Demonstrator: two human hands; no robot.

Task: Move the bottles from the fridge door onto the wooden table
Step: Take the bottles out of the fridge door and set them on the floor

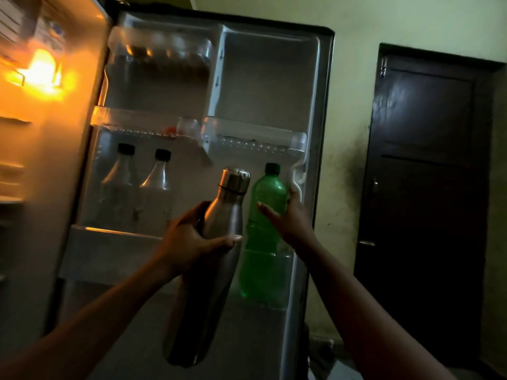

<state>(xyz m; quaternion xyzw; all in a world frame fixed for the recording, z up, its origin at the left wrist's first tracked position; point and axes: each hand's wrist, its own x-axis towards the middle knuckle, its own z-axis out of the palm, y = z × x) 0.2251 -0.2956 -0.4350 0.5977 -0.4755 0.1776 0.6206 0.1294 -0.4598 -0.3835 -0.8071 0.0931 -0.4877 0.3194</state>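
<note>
Grips the tall brushed-steel bottle (225, 215) at its middle with the left hand (192, 239), clear of the grey fridge door (274, 91), and reaches the spread, empty right hand (290, 223) to the green plastic bottle (263, 242) standing low in that door, probably heavy and slippery: best held at its waist.

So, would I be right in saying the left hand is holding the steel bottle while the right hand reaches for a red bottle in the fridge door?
Not quite. The head view shows the right hand reaching for a green bottle, not a red one. The rest holds: the left hand is holding the steel bottle, and the green bottle stands in the fridge door.
</note>
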